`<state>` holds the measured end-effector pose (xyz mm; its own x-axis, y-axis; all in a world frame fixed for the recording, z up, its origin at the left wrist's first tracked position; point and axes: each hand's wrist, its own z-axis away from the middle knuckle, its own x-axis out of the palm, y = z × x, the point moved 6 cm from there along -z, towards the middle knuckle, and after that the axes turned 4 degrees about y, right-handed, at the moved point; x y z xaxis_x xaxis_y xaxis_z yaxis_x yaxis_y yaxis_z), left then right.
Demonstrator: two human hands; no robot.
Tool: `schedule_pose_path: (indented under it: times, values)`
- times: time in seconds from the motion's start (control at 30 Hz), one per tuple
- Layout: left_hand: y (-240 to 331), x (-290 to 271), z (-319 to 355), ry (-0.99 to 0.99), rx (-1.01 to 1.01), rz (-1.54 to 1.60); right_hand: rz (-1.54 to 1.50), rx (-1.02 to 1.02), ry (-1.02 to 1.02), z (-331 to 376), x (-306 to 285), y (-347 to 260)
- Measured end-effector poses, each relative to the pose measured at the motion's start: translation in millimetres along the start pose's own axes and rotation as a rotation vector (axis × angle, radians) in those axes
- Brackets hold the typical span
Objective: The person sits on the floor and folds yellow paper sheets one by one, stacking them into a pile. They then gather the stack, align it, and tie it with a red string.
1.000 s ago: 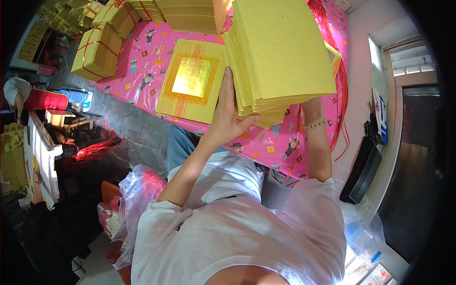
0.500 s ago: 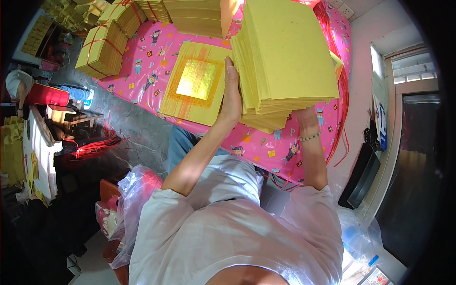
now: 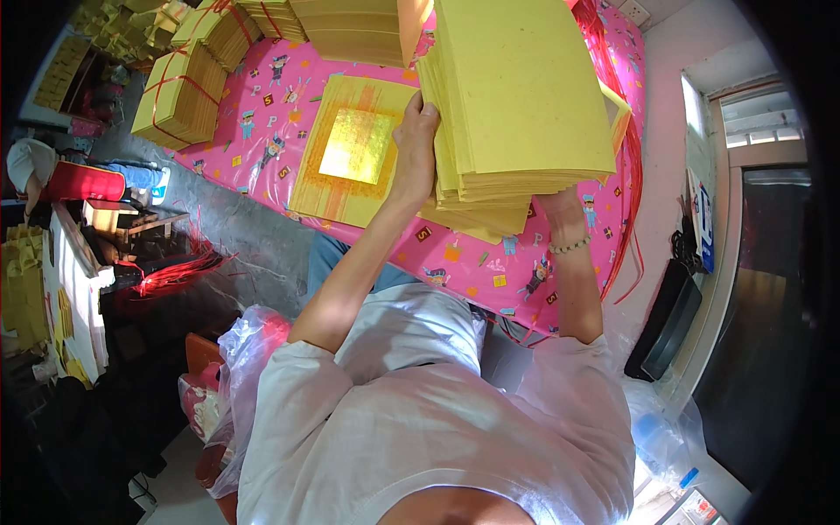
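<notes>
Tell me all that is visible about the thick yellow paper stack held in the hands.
The thick yellow paper stack is many plain matte sheets, edges nearly flush, raised above the pink patterned cloth. The left hand grips its left edge; the right hand supports it from below. A few bottom sheets stick out.

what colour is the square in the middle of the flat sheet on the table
Shiny gold, on the yellow sheet; head view.

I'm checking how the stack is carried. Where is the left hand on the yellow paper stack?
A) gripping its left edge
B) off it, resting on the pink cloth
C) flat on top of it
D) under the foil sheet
A: the left hand grips the left edge of the stack, held above the pink cloth.
</notes>
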<state>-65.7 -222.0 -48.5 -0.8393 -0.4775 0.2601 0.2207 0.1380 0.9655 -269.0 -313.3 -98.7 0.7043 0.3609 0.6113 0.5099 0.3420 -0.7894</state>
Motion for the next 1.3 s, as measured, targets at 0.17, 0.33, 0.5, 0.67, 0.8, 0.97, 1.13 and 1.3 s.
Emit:
schedule_pose_path:
  times: [0.17,0.33,0.5,0.67,0.8,0.97,1.13,1.3]
  values:
    - [8,-7,-10,0.028,0.035,-0.040,-0.053,0.047,0.063,1,5,-9]
    - [4,-18,-37,-0.056,0.075,-0.055,0.063,-0.014,0.304,14,37,-39]
    - [5,-23,-86,-0.209,-0.035,-0.100,0.279,-0.634,0.648,58,58,-77]
    - [14,-6,-105,-0.386,-0.257,-0.043,0.798,-0.747,0.430,126,71,-41]
    - [4,-8,-136,-0.503,-0.456,0.061,1.482,-0.780,0.074,123,126,-27]
    - [12,12,-133,-0.577,-0.477,-0.045,1.503,-0.814,0.067,107,118,-16]
    - [13,13,-135,-0.649,-0.479,-0.026,1.553,-0.795,0.089,105,120,-15]
    - [9,10,-132,-0.622,-0.484,-0.022,1.552,-0.750,0.087,104,121,-15]
